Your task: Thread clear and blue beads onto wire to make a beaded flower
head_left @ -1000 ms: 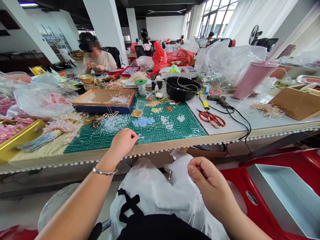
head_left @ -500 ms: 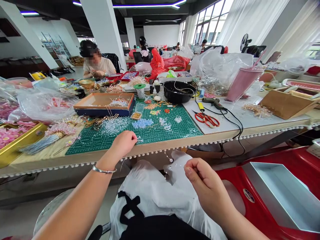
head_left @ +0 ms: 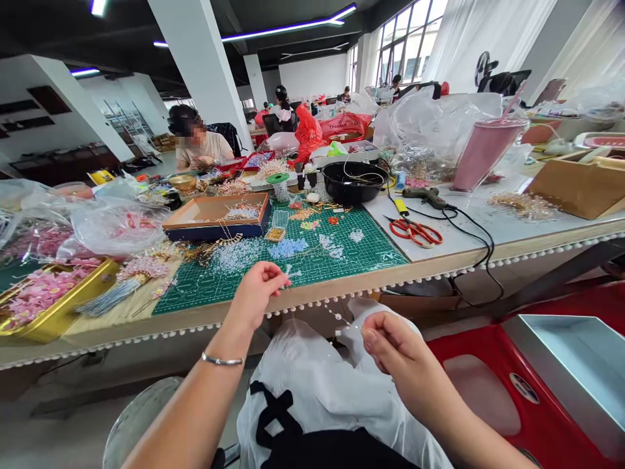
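Observation:
My right hand (head_left: pixel 398 345) is closed in a pinch above my lap. A thin beaded wire (head_left: pixel 338 317) with clear beads hangs from its fingertips, out to the left. My left hand (head_left: pixel 258 293) is at the table's front edge, over the green cutting mat (head_left: pixel 205 293). Its thumb and fingers are pressed together; whatever they hold is too small to name. Small whitish pieces (head_left: pixel 291 272) lie right by those fingertips. Beyond them are clear beads (head_left: pixel 239 255), pale blue pieces (head_left: pixel 288 247) and a little box of gold beads (head_left: pixel 276 234).
Red-handled scissors (head_left: pixel 416 232) and a glue gun (head_left: pixel 427 195) with its cord lie to the right. A black bowl (head_left: pixel 354 185), an open box (head_left: pixel 215 228) and a pink cup (head_left: pixel 488 156) stand further back. At left is a gold tray (head_left: pixel 63 312). A co-worker (head_left: pixel 202 146) sits opposite.
My left hand has turned, its thumb and fingertips now showing beside the whitish pieces. The beaded wire has swung up to the left of my right hand. The view has shifted slightly.

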`<state>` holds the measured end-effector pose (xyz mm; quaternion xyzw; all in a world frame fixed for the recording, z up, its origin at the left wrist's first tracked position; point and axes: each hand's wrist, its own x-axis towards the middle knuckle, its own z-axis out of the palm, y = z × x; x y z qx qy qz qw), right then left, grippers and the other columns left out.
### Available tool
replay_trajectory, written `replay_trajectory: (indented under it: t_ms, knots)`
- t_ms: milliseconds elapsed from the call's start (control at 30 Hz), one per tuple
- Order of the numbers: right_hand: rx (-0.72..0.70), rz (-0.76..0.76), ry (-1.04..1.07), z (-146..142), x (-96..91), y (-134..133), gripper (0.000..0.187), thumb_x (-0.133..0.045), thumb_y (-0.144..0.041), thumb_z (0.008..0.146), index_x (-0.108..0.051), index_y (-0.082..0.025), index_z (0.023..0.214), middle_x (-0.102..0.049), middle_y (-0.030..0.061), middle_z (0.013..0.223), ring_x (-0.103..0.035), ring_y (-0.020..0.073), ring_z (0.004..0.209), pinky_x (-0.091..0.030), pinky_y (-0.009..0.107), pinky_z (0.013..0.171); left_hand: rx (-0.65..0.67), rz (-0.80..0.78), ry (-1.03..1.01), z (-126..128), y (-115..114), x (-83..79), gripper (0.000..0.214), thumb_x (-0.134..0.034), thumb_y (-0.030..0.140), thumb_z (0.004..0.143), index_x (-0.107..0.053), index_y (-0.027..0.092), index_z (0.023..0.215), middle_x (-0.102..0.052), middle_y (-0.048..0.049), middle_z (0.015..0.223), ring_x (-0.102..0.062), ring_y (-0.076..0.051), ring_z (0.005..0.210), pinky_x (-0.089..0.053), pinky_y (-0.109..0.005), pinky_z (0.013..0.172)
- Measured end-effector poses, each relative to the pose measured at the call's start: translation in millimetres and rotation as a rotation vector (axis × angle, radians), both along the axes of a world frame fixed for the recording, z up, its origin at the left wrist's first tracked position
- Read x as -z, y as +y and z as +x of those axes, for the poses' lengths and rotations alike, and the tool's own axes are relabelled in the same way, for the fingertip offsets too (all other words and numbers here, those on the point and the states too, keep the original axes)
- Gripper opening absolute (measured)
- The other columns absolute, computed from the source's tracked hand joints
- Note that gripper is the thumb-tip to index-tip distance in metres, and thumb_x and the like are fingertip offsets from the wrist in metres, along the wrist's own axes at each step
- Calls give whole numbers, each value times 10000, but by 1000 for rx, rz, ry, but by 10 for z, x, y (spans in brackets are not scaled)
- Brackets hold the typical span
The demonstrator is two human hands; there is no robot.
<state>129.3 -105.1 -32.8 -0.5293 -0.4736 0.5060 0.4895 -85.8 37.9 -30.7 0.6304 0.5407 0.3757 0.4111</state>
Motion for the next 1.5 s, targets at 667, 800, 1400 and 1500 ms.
replay_trajectory:
  t_ms: [667,800,1400,1500]
  knots:
    - [26,-46,196,-244,-140,83,311,-567,-487,843,-502,-198,750,-401,-69,575,-280,85,497,-188,244,451,169,-126,-524,580,-975,-208,139,-667,144,781,-561,178,864,-644,12,845,-603,-79,697,-516,-210,675]
    - [33,-98,287,-241,-153,67,314,-593,-480,825,-482,-197,750,-363,-87,528,-257,75,466,-164,233,437,166,-113,-534,577,-1009,-198,140,-658,129,789,-567,197,870,-645,26,857,-610,-78,735,-518,-204,699]
    - [119,6,-130,-264,-175,-11,220,-513,-408,873,-516,-210,778,-549,20,712,-509,163,648,-405,287,587,131,-74,-451,588,-1083,-201,125,-664,176,793,-553,208,840,-641,18,837,-596,-105,761,-492,-226,711]
    - [143,27,-147,-282,-142,-22,205,-521,-400,871,-528,-212,790,-574,29,739,-530,171,667,-417,288,598,143,-99,-531,602,-1080,-207,121,-656,161,795,-549,210,822,-625,29,803,-580,-100,733,-485,-229,698]
